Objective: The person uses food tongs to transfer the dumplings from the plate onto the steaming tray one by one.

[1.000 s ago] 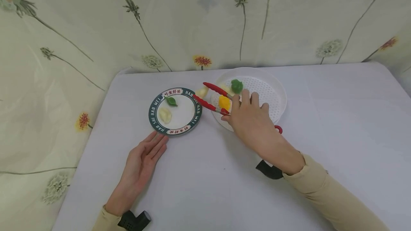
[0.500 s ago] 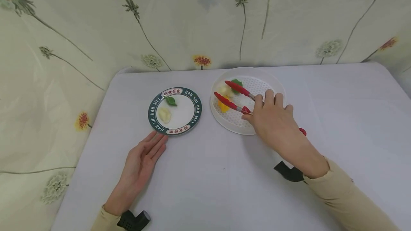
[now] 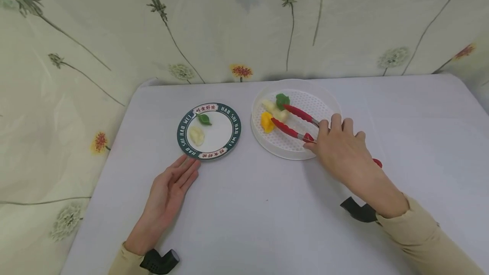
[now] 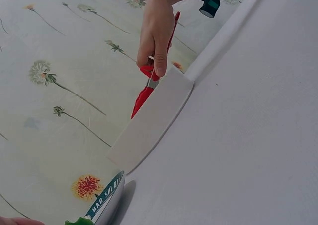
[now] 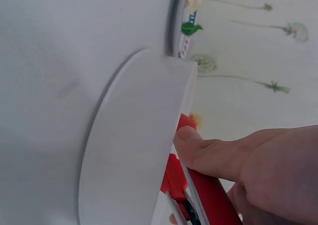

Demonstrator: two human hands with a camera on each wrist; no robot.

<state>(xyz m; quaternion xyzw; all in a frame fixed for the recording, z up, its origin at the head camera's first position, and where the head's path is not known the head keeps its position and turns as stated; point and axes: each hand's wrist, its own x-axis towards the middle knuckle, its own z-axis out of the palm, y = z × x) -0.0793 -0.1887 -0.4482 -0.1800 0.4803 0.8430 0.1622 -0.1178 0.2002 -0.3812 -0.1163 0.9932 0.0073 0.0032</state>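
Note:
My right hand [image 3: 344, 152] grips red-tipped metal tongs [image 3: 299, 114] over a round white perforated tray [image 3: 269, 149]. The tongs' arms stand apart, and a pale dumpling-like piece [image 3: 282, 116] lies between their tips; whether they squeeze it I cannot tell. Close by in the tray are another pale piece [image 3: 269, 105], a green leafy piece [image 3: 282, 101] and a yellow piece [image 3: 267, 122]. On the left, my left hand [image 3: 166, 198] has straight fingers touching the near rim of a green-and-white plate [image 3: 182, 141]. That plate bears a green leaf [image 3: 204, 119] and a pale piece [image 3: 196, 136].
The plate and tray stand side by side near the back edge of a table under a white cloth [image 3: 259, 232]. Behind the table hangs a flower-printed sheet [image 3: 214, 24]. The tray's raised wall [image 5: 129, 135] fills much of the right wrist view.
My right hand has moved the tongs rightward, carrying a pale piece from the gap beside the plate to over or into the tray. The left hand and plate stay put.

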